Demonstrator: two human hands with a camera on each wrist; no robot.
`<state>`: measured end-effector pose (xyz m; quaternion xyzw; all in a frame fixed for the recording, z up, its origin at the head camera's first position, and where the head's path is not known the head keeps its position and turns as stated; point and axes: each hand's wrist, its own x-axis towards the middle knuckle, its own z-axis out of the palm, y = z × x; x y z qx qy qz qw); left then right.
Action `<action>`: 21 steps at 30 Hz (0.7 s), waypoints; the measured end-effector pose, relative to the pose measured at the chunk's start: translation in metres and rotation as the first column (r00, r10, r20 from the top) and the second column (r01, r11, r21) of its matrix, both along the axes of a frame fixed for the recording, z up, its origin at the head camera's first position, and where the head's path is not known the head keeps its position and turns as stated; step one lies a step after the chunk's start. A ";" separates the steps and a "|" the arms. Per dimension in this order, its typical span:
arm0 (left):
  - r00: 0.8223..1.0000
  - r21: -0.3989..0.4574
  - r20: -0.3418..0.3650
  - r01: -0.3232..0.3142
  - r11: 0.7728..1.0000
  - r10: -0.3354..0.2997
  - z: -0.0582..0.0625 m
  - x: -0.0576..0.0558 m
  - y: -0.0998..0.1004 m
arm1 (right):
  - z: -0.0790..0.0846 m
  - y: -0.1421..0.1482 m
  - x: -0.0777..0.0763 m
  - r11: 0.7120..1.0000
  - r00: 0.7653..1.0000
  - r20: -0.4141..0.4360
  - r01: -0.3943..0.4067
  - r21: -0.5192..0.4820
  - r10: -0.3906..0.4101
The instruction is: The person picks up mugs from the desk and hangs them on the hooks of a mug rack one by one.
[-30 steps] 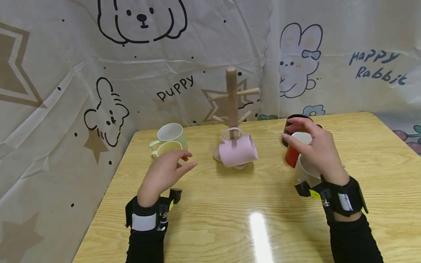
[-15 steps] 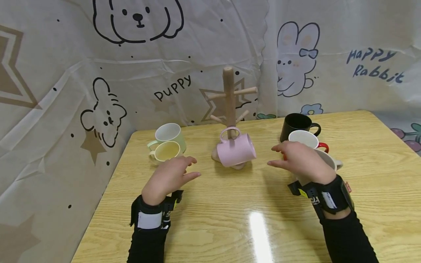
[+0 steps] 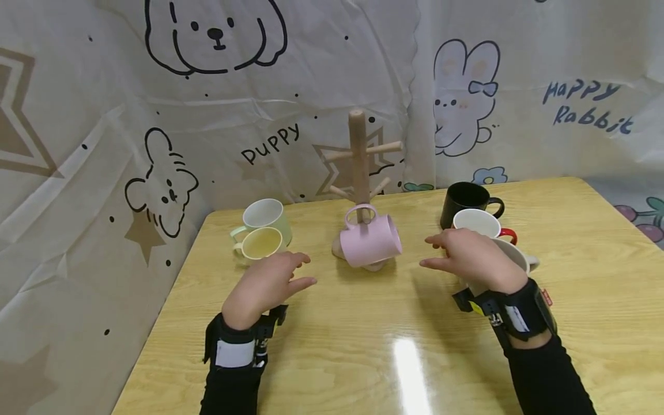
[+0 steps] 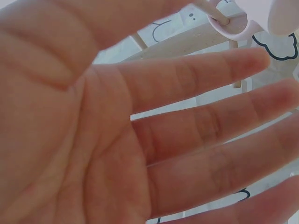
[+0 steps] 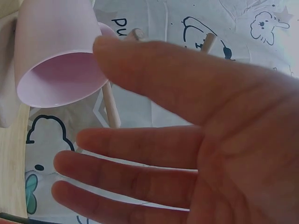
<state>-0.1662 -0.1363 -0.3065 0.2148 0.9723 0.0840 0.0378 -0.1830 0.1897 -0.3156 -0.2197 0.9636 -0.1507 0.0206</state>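
I'm at a wood-grain tabletop [image 3: 332, 334] backed by a creased cloth [image 3: 321, 63] printed with a puppy [image 3: 215, 34], a rabbit [image 3: 464, 106] and stars [image 3: 146, 236]. With the black camera straps [image 3: 520, 314] I wear, it looks like a screened-off recording corner; home or lab, I can't tell.

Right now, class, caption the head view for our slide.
Bare left hand and bare right hand flank a pink cylindrical mug hung on a pale wooden peg stand.

white glare streaks the tabletop [image 3: 342, 340]; soft shadows.
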 end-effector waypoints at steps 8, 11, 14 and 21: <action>1.000 0.025 0.002 -0.014 1.000 0.014 0.000 0.002 -0.003 | 0.000 0.002 0.001 1.000 1.000 -0.008 0.001 0.007 -0.001; 1.000 0.024 -0.002 -0.012 1.000 0.012 0.000 0.002 -0.003 | -0.001 0.002 0.000 1.000 1.000 -0.004 0.005 0.010 -0.005; 1.000 0.024 -0.003 -0.009 1.000 0.009 0.000 0.003 -0.003 | -0.002 0.002 0.000 1.000 1.000 0.007 0.009 0.010 -0.009; 1.000 0.009 0.004 -0.013 1.000 0.013 0.001 0.003 -0.002 | -0.004 0.002 -0.001 1.000 1.000 -0.001 0.008 0.008 -0.008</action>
